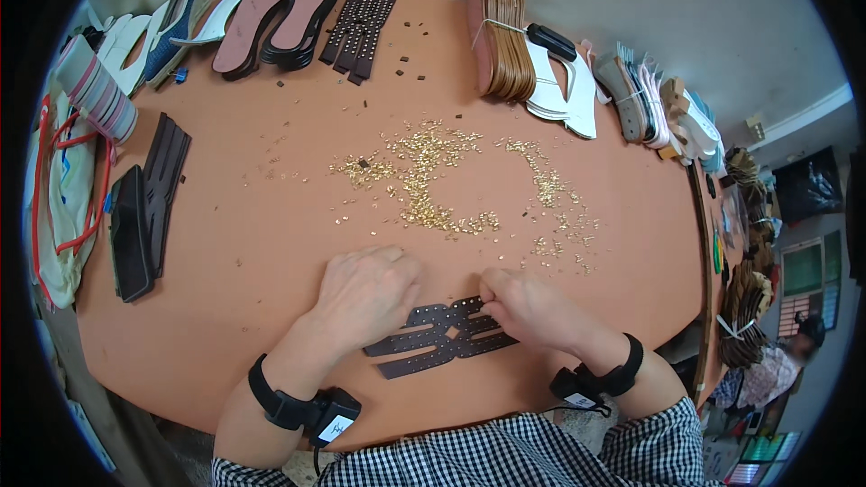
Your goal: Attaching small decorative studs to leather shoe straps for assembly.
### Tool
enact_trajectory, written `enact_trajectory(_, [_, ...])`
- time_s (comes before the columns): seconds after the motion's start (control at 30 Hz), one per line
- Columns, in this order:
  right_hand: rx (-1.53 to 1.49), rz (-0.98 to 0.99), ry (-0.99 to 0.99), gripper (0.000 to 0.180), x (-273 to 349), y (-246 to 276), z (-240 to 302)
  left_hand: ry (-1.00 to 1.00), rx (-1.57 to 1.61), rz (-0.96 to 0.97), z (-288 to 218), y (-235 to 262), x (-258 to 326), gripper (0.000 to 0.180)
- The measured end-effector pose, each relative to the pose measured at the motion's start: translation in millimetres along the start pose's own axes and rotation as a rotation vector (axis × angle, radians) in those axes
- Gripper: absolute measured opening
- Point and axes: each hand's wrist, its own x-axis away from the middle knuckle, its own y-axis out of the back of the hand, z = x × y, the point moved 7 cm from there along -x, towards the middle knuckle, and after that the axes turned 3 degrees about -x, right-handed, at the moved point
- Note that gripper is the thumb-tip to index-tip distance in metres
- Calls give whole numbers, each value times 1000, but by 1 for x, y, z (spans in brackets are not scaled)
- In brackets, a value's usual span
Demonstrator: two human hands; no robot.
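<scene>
A: Where am I in the work?

B: Judging by the layout, mid stud-setting. My left hand (365, 293) lies palm-down, fingers curled loosely, pressing the left end of the dark brown perforated strap pieces (442, 335) flat near the front edge of the bench (271, 216). My right hand (528, 307) has its fingers pinched together at the top right of the straps; can't tell if a stud sits between the fingertips, too small.

A: Next move?

B: My read: seat a stud in an open hole, which calls for a fine pinch and the left hand keeping the straps from sliding. Then a reach to the gold studs (433, 185) scattered mid-bench, just beyond both hands.

A: Strap condition?

B: Several crossed strips, dark brown, rows of small holes or dots along each. They lie flat, overlapping, partly hidden under both hands. Whether the dots are holes or set studs I cannot tell.

A: Anything close by?

B: Similar studded straps (359, 25) at the far edge, well apart.
</scene>
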Motion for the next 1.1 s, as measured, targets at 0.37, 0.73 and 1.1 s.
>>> enact_trajectory(0.37, [-139,-126,-43,11,8,8,-7,4,-14,38,2,-4,0,10])
enact_trajectory(0.73, [-82,-518,-33,12,-24,39,-39,-9,39,42,0,-1,0,10])
enact_trajectory(1.1, [61,-464,-45,15,-28,37,-34,-1,30,58,0,-1,1,11])
